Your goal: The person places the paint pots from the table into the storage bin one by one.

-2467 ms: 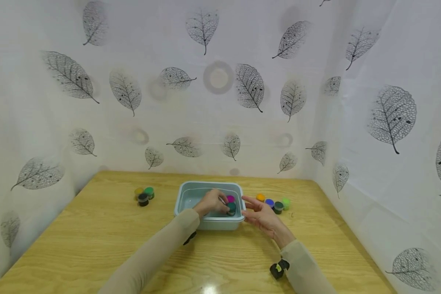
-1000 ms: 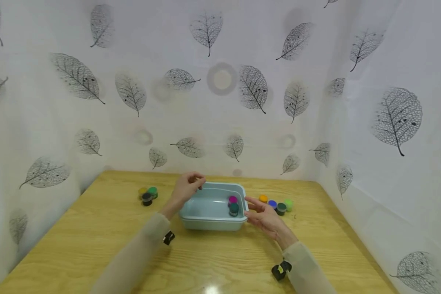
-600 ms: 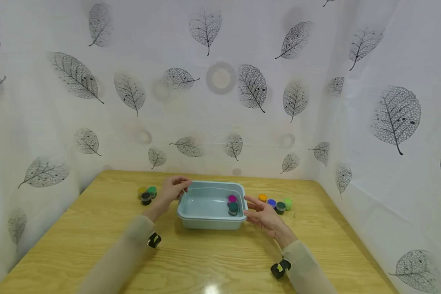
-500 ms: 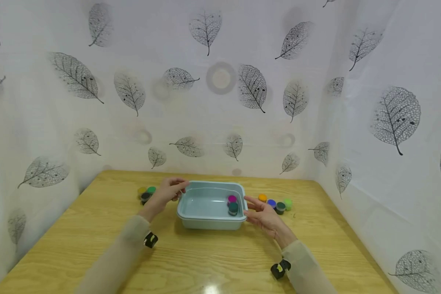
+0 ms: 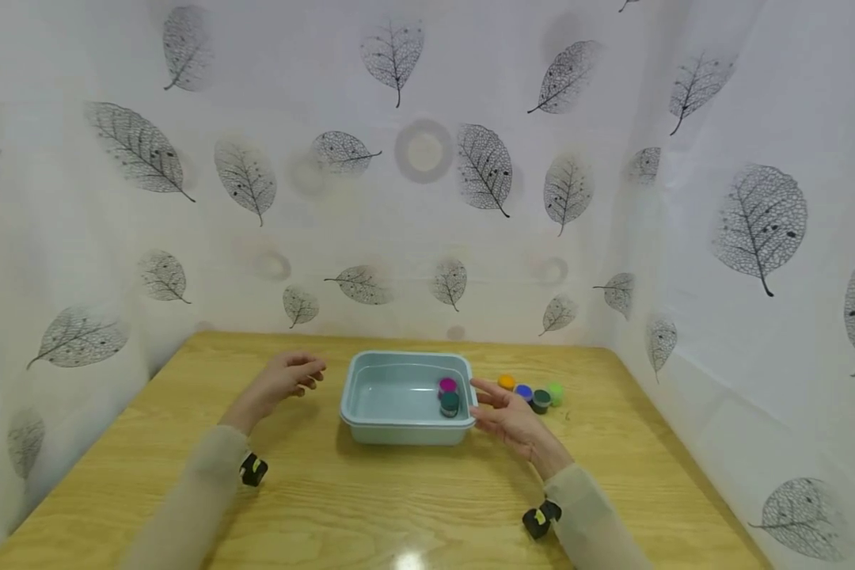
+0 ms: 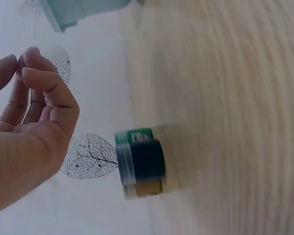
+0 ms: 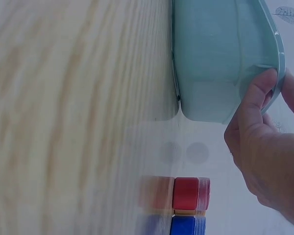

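In the head view a pale blue-green plastic basin (image 5: 409,435) stands mid-table. Inside it, against the right side, are a magenta-lidded paint pot (image 5: 447,386) and a dark teal one (image 5: 450,404). My right hand (image 5: 516,419) holds the basin's right rim; in the right wrist view the rim passes between thumb and fingers. Left of the basin, my left hand (image 5: 276,384) hovers with loosely bent fingers and nothing in them. It hides three pots from the head view. The left wrist view shows them touching: black (image 6: 148,159), green (image 6: 138,135) and yellow (image 6: 148,188).
Beyond my right hand several paint pots stand close together: orange (image 5: 506,382), blue (image 5: 523,393), dark green (image 5: 541,401) and light green (image 5: 555,394). The wooden table (image 5: 413,507) meets a leaf-patterned white curtain (image 5: 413,309) at its back and sides.
My left hand has let go of the teal pot inside the basin, come out over its left rim and moved left to the three pots. The right hand has stayed at the rim.
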